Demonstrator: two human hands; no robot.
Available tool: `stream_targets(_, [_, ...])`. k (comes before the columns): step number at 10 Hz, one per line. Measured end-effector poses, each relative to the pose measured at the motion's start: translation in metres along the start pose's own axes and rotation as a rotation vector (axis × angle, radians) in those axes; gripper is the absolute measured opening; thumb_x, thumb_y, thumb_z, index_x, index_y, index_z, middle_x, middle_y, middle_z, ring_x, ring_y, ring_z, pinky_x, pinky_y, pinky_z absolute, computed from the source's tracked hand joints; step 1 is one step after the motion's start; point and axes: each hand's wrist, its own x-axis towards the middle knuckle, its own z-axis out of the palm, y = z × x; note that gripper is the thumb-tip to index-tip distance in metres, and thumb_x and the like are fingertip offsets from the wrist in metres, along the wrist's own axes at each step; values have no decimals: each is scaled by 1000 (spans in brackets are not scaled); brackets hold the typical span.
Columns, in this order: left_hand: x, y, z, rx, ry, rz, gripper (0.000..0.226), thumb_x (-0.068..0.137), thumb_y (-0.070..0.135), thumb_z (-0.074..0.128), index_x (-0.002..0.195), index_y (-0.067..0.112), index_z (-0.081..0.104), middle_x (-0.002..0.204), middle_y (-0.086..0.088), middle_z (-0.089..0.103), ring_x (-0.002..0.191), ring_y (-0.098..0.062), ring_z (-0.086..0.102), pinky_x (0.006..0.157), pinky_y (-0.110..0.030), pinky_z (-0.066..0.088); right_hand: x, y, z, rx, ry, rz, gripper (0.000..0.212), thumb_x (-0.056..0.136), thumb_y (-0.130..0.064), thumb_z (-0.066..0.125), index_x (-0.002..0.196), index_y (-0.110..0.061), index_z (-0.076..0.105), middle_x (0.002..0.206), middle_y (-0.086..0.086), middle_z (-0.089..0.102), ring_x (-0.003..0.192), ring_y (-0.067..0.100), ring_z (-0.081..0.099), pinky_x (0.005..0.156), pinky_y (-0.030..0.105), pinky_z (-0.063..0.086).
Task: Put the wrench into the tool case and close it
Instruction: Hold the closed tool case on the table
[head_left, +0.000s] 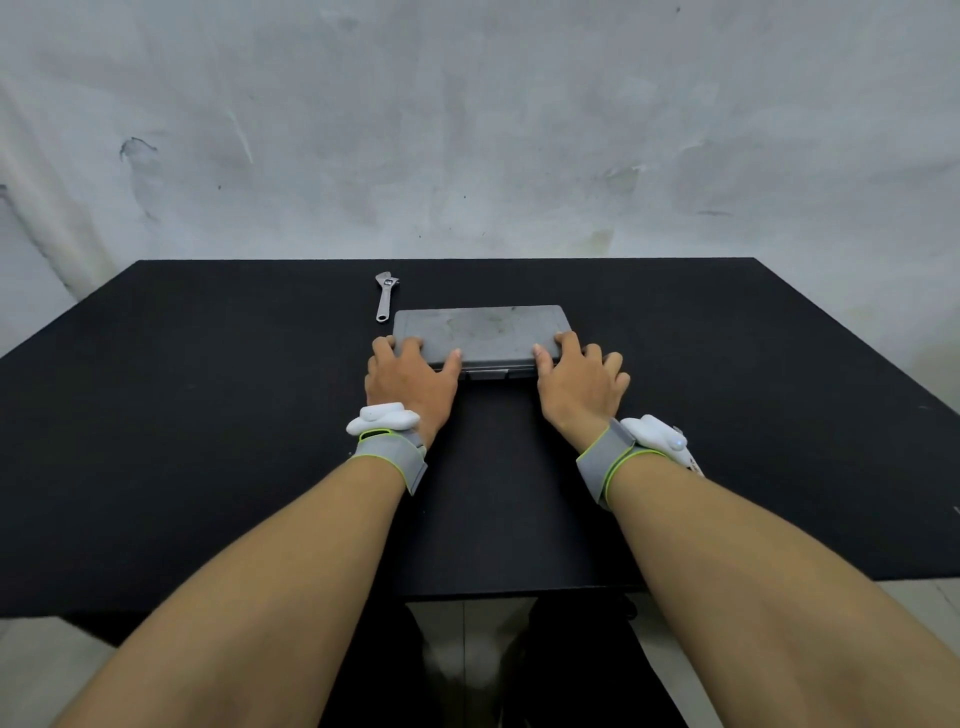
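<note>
Wrench (386, 296), an adjustable one, lies on the black counter (208, 415) just beyond the far left corner of the closed grey tool case (480, 332), untouched. Both hands rest on the case's near corners: left hand (410, 376) and right hand (579, 382), each grip loosely on the lid edge, thumbs on top. Likely opening comes first: release the front latch (488, 373), then lift evenly.
</note>
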Motion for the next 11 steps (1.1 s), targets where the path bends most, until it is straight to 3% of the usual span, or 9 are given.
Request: stream_targets(11, [-57, -10, -25, 39, 17, 9, 60, 83, 61, 55, 123, 17, 60, 133, -9, 44, 117, -33, 49, 98, -42, 40, -57, 18, -24, -3, 18, -44, 45, 95, -56, 36, 124, -26, 51, 121, 10, 58, 111, 33, 42, 88, 45, 30])
